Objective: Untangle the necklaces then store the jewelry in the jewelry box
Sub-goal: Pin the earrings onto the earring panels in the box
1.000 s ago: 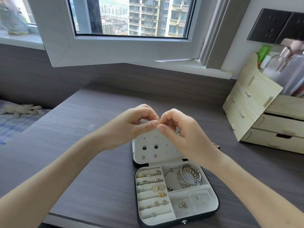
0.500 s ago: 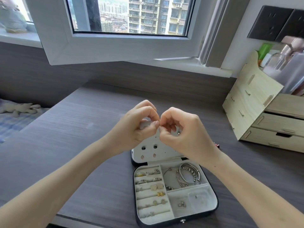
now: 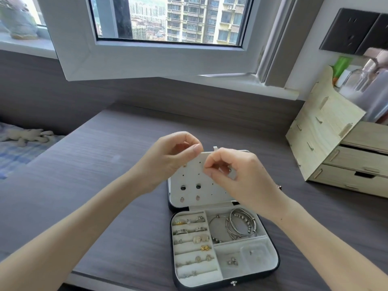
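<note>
Both hands are raised above the desk (image 3: 100, 185), over the upright lid of the open jewelry box (image 3: 225, 248). The left hand (image 3: 168, 162) has its fingers curled in, thumb tip pressed to the forefinger in a tight pinch. The right hand (image 3: 237, 177) sits just beside it and a little lower, fingers likewise curled, thumb and forefinger pinched together. The two pinches are close but apart. Whatever lies between the fingertips is too fine to see, so I cannot tell whether either hand holds a necklace chain.

The box lies on the desk near its front edge. Its lid panel carries stud earrings (image 3: 190, 186). Rings (image 3: 189, 229) sit in the left-hand rolls of its tray and bangles (image 3: 241, 225) in the upper right compartment. A wooden drawer organizer (image 3: 336, 160) stands to the right.
</note>
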{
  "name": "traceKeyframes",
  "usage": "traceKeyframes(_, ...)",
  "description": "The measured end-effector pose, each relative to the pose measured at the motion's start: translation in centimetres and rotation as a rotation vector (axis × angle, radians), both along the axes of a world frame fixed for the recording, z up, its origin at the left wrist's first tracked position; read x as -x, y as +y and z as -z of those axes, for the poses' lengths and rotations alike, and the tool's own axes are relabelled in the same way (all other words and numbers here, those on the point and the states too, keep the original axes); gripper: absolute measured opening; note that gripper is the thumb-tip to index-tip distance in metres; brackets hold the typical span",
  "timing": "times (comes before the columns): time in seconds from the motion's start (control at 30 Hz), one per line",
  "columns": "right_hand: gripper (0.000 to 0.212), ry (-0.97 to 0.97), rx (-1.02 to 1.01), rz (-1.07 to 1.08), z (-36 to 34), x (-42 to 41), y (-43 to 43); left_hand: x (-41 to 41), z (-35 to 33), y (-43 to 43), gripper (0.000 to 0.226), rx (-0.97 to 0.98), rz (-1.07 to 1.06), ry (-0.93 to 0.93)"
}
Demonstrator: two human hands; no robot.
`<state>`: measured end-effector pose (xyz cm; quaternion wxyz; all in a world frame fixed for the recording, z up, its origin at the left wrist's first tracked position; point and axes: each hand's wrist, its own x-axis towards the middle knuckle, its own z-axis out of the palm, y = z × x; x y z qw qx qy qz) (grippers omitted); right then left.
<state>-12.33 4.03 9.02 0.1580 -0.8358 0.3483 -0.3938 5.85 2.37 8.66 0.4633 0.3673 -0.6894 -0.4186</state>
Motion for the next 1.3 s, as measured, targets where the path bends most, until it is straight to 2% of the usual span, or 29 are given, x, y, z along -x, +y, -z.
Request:
traceKeyframes(0.13,0.002,0.090,0.149,0.116,0.9,-0.5,-0.1,-0.5,-0.1,0.4,0.015,-0.148,-0.025,0.165)
traceKeyframes(0.23,0.011,0.140,0.286,0.225,1.4,-0.7,-0.3,-0.7,-0.5,0.6,0.014,-0.285,-0.050,0.295)
traceKeyframes(0.33,0.010,0.101,0.288,0.273,1.1,-0.9,-0.3,-0.9,-0.8,0.7,0.012,-0.366,-0.072,0.366)
traceKeyframes(0.93,0.007,0.154,0.142,0.355,0.1,-1.6,0.1,-1.5,-0.7,0.4,0.012,-0.375,0.009,0.355)
traceKeyframes(1.3,0.006,0.165,0.210,0.413,0.0,-1.8,0.1,-1.6,-0.7,0.5,0.012,-0.355,0.040,0.333)
